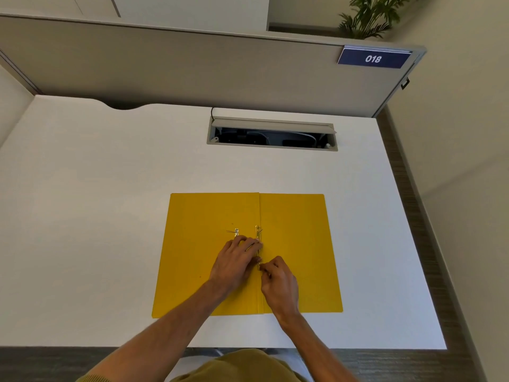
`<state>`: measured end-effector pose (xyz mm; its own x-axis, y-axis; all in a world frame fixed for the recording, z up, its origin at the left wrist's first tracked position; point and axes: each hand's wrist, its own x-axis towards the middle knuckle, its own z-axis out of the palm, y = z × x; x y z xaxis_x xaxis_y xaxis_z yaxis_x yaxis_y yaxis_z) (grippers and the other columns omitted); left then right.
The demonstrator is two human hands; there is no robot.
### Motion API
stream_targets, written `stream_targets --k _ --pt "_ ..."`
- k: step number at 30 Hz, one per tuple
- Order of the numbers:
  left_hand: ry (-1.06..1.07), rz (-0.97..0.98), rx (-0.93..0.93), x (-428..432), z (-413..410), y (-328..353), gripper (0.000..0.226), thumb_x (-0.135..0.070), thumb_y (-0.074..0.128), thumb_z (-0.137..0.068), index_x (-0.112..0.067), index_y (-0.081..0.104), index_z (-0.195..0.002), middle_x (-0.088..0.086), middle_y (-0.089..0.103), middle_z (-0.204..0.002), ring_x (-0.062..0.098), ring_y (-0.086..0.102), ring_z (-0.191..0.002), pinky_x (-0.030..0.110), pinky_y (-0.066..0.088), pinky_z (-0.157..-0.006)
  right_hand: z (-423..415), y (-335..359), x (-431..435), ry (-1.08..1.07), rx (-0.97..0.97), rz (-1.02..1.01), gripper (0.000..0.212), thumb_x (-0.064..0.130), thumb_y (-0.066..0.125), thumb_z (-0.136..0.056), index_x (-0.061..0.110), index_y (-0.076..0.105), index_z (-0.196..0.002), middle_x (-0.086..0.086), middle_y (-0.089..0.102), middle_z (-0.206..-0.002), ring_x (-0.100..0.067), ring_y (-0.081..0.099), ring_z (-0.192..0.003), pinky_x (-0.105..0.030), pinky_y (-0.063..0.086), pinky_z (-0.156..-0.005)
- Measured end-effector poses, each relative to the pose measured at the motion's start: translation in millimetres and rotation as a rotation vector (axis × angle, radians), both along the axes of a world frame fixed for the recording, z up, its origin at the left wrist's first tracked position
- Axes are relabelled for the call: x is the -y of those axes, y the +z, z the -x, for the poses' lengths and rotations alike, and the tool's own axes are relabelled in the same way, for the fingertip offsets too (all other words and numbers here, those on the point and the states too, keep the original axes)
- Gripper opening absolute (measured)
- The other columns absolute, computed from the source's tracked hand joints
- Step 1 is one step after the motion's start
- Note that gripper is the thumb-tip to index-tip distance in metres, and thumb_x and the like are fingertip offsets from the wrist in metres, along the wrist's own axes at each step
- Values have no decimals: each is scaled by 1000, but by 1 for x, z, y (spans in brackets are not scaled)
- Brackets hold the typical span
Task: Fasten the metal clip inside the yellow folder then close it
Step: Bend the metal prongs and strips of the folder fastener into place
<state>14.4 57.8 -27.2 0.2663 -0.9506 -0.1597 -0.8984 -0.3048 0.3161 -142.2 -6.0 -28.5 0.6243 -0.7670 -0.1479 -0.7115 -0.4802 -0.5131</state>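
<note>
The yellow folder (297,230) lies open and flat on the white desk. Along its centre fold runs the metal clip (257,232), a thin brass strip with a prong sticking out at its top end. A second small metal piece (235,232) lies on the left flap. My left hand (234,261) rests on the left flap, fingertips pressing on the strip's middle. My right hand (278,279) pinches the strip's lower end between thumb and fingers. The lower part of the strip is hidden under my fingers.
The white desk (110,216) has an open cable tray slot (271,136) behind the folder. A grey partition (192,67) with a blue "018" sign (373,58) stands at the back. The desk's right edge and near edge are close by.
</note>
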Motion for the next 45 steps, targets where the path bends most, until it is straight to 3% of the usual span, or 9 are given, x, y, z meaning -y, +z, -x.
stream_targets --k 11,18,25,32,37,40,45 --pt "-10 9 25 -1 0 1 40 -44 47 -112 -29 57 -148 -11 57 -155 23 52 -143 40 50 -113 -6 -1 -10 36 -32 31 19 14 61 -103 13 78 -111 -4 69 -108 -19 67 -84 -29 52 -64" --pt "-17 5 17 -4 1 -3 45 -46 38 -115 -28 52 -155 -10 53 -161 22 48 -148 41 45 -117 10 -8 -18 72 -4 92 12 10 73 -97 10 82 -105 -5 73 -96 -21 70 -78 -35 59 -58" --pt "-24 -3 28 -6 1 -4 47 -47 34 -116 -29 49 -157 -10 49 -163 21 45 -150 40 42 -121 22 -11 -16 55 46 152 14 12 79 -93 16 82 -105 1 73 -96 -16 69 -86 -28 58 -60" --pt "-15 -28 36 -2 4 -2 45 -47 32 -116 -29 49 -154 -9 46 -164 23 43 -151 41 42 -120 6 7 22 -104 99 79 16 29 69 -101 26 79 -114 9 73 -111 -11 71 -80 -37 60 -63" --pt "-6 -52 70 0 6 0 48 -49 31 -116 -26 48 -155 -4 45 -166 27 45 -151 44 44 -117 -46 32 59 -81 179 -67 30 29 69 -102 29 68 -131 11 75 -118 -6 73 -88 -32 65 -68" --pt "-10 -77 91 1 8 -1 48 -48 30 -116 -26 42 -158 -4 39 -170 27 44 -150 45 44 -116 -66 37 71 -88 185 -150 17 29 69 -101 28 73 -118 10 78 -109 -9 74 -88 -39 65 -73" --pt "-21 -82 103 1 7 -5 46 -46 32 -117 -26 46 -155 -3 20 -180 28 42 -151 48 45 -115 -77 30 82 -331 273 -297 11 21 70 -101 13 76 -105 -4 80 -104 -24 76 -93 -47 65 -82"
